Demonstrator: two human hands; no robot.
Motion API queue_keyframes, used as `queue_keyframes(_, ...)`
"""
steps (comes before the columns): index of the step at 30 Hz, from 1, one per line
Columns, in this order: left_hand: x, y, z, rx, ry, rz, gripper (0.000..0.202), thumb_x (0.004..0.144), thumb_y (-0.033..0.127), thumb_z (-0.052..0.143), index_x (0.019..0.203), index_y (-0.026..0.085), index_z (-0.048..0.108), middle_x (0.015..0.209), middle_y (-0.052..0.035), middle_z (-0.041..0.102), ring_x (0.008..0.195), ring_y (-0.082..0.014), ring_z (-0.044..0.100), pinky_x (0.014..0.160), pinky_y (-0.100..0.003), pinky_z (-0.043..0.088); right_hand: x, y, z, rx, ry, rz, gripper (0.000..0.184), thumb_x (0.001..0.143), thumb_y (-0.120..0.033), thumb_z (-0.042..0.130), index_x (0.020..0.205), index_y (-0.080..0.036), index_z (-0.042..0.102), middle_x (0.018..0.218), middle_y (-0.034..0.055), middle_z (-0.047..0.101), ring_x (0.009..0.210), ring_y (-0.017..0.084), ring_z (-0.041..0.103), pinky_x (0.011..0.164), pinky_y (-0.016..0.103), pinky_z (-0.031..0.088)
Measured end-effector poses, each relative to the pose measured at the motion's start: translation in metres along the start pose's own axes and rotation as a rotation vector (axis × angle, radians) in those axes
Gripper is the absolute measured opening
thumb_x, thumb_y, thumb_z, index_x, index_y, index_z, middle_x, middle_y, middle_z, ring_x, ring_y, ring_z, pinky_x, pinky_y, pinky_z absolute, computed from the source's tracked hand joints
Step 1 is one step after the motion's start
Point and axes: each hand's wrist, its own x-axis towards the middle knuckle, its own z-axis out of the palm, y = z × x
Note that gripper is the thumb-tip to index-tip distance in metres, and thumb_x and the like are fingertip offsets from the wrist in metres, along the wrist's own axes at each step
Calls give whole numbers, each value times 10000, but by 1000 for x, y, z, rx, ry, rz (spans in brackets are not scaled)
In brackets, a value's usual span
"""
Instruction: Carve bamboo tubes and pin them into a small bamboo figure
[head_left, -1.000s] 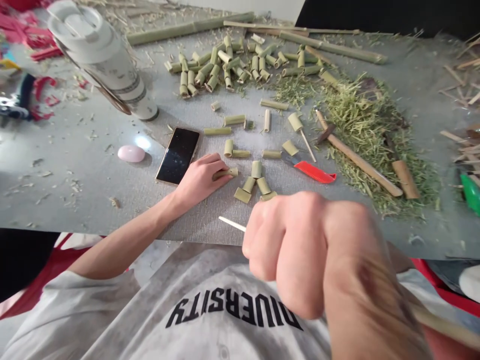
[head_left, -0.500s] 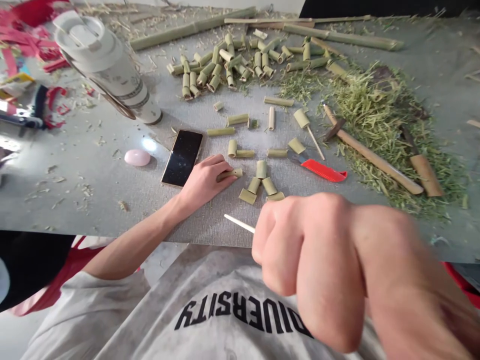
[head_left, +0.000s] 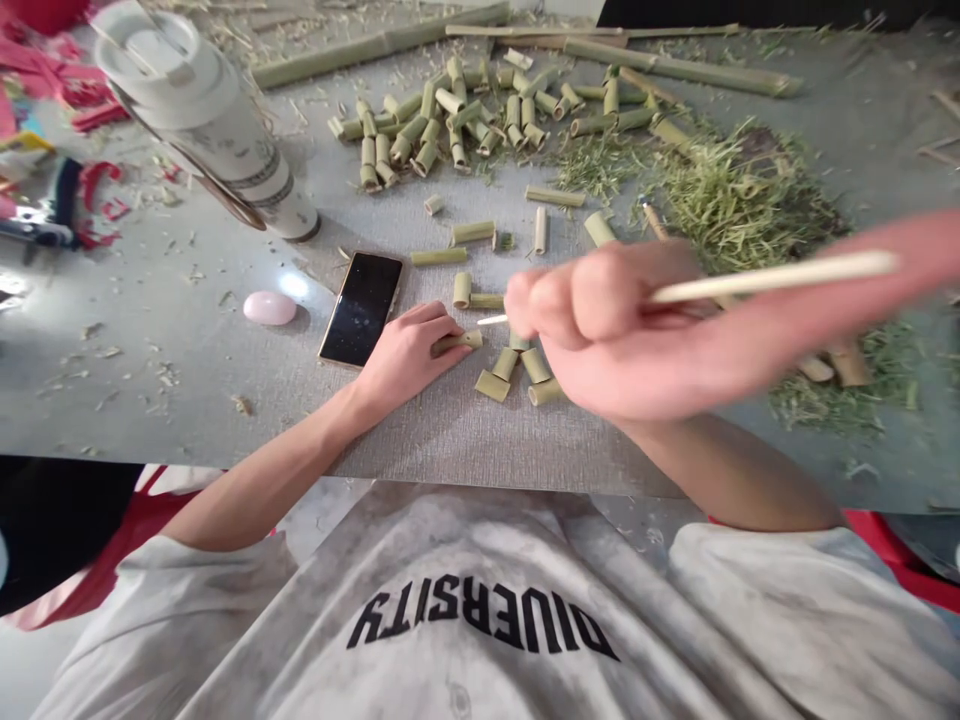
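My left hand (head_left: 405, 355) rests on the grey mat, fingers pinched on a short green bamboo tube (head_left: 459, 342) lying flat. My right hand (head_left: 600, 325) hovers just right of it, closed round a long pale wooden stick (head_left: 772, 277). The stick's thin tip (head_left: 491, 320) pokes out of my fist toward the held tube. A few cut bamboo tubes (head_left: 517, 375) lie under and beside my right hand.
A black phone (head_left: 361, 307) and a pink oval object (head_left: 264, 308) lie left of my left hand. A white lidded tumbler (head_left: 202, 120) stands at the back left. A heap of bamboo tubes (head_left: 450, 125), long bamboo stalks (head_left: 675, 70) and green shavings (head_left: 742, 210) fill the back and right.
My right hand has swung away from the camera toward the table with the stick, its tip now close to the tube in my left hand. The left hand has stayed put.
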Motion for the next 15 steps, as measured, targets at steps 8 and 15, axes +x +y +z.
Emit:
queue_keyframes(8,1,2,-2,10,13,17,158,1027,264,704,893,180,717,916,-40,660,841,-169,639,778,-312,533,26,18,11,-66,-83,-131,878,974,-930,498,530,-242,181,537,-51,151,524,117,173,585,344,222)
queue_keyframes(15,1,3,-2,22,20,9,177,1013,270,700,860,186,727,899,-41,668,833,-169,640,786,-309,547,34,24,16,-72,-103,-109,791,1069,-843,393,558,-273,192,554,-72,145,536,114,149,583,339,174)
